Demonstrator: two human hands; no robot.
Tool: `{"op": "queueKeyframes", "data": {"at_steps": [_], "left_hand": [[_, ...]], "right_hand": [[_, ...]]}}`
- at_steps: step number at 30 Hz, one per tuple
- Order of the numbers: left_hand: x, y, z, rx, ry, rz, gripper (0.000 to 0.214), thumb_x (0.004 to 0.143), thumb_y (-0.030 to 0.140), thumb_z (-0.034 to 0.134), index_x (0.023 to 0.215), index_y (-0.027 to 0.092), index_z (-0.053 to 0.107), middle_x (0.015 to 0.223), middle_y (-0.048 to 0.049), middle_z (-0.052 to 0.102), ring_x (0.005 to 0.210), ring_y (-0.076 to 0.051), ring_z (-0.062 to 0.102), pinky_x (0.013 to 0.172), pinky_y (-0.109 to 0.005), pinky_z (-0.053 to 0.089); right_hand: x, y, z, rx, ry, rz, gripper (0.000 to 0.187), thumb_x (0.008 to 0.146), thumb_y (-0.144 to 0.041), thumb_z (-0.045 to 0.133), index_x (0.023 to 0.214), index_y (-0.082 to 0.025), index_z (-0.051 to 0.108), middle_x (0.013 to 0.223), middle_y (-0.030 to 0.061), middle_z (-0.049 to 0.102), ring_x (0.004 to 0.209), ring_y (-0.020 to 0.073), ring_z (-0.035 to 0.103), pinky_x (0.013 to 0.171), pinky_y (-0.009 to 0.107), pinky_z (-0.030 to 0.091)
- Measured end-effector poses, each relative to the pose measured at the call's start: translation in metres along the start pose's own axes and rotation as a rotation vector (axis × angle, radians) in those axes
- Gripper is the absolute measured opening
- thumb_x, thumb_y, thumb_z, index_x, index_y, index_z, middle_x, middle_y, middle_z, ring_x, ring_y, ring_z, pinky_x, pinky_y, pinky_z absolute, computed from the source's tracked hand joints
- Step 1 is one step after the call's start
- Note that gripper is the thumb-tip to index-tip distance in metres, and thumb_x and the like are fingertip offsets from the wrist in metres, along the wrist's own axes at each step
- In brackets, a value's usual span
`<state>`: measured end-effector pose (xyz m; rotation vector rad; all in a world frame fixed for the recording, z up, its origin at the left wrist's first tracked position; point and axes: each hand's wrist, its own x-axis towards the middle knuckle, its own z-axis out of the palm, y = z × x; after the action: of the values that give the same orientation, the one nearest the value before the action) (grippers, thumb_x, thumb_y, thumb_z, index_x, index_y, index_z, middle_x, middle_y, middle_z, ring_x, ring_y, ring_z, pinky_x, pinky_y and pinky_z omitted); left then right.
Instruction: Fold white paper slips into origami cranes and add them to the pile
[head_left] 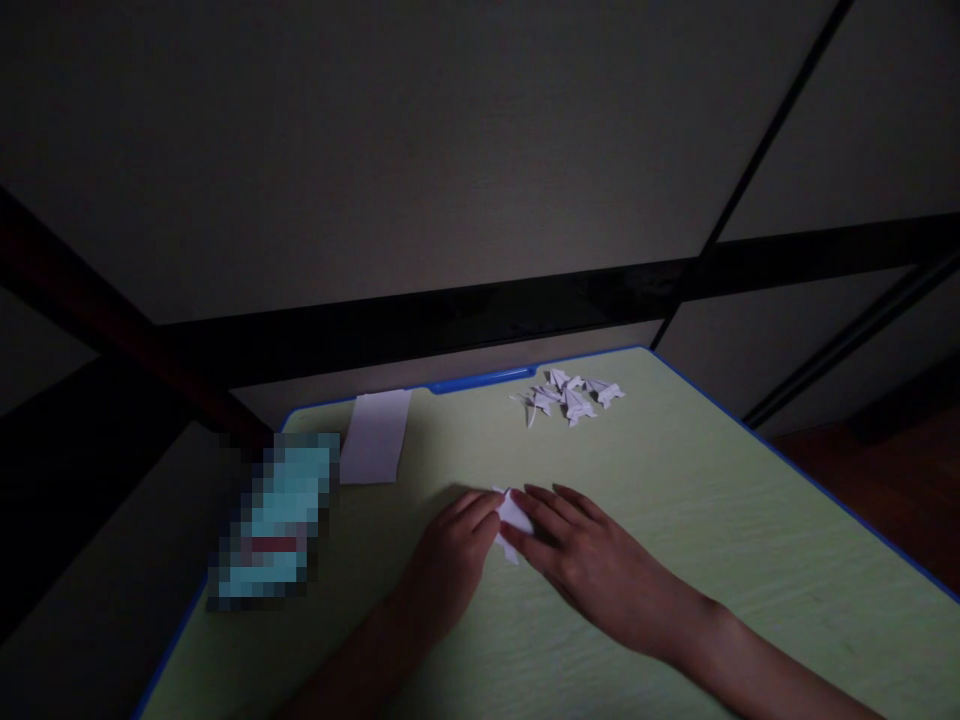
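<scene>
A small piece of folded white paper (516, 514) lies low over the table between my hands, with a narrow pointed end sticking out toward me. My left hand (454, 548) has its fingers curled together and grips the paper's left edge. From the other side, my right hand (589, 552) holds it between thumb and forefinger, the other fingers reaching forward. Part of the paper is hidden by the fingers. Beyond them, near the far edge, sit several folded paper figures (577, 404), white with pointed tips and small legs.
Flat white paper (376, 437) lies at the table's far left. Nearer on the left is a pixelated light-blue oblong thing (277, 510). The pale green table (697, 500) has a blue rim and a blue handle (484, 380) at the back, close to a panelled wall (420, 150).
</scene>
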<state>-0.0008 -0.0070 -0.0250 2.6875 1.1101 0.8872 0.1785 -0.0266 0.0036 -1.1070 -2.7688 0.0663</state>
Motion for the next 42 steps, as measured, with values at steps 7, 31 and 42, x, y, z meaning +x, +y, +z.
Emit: {"op": "queueKeyframes", "data": {"at_steps": [7, 31, 42], "left_hand": [[-0.001, -0.003, -0.001, -0.017, -0.044, 0.022, 0.024, 0.081, 0.007, 0.035, 0.089, 0.01, 0.058, 0.093, -0.0113, 0.062, 0.089, -0.018, 0.055, 0.076, -0.032, 0.05], [-0.005, -0.016, 0.001, -0.175, -0.107, -0.015, 0.024, 0.08, 0.008, 0.041, 0.096, 0.015, 0.057, 0.098, -0.0083, 0.06, 0.094, -0.017, 0.051, 0.08, -0.032, 0.046], [-0.005, -0.013, -0.002, -0.142, -0.163, -0.007, 0.026, 0.083, 0.009, 0.035, 0.102, 0.011, 0.053, 0.104, -0.0089, 0.056, 0.1, -0.015, 0.046, 0.086, -0.029, 0.043]], "right_hand": [[0.0, -0.003, 0.0, 0.006, -0.008, 0.014, 0.044, 0.078, -0.009, 0.046, 0.12, -0.021, 0.041, 0.127, 0.0125, 0.04, 0.115, 0.0239, 0.038, 0.094, 0.042, 0.032], [0.0, -0.002, -0.004, 0.049, 0.011, 0.046, 0.04, 0.085, -0.018, 0.038, 0.124, -0.029, 0.035, 0.119, 0.0074, 0.046, 0.111, 0.0198, 0.041, 0.091, 0.041, 0.035], [-0.002, -0.006, 0.0, -0.024, 0.016, 0.065, 0.049, 0.08, -0.01, 0.042, 0.126, -0.027, 0.032, 0.122, 0.0102, 0.044, 0.113, 0.0234, 0.039, 0.089, 0.042, 0.037]]}}
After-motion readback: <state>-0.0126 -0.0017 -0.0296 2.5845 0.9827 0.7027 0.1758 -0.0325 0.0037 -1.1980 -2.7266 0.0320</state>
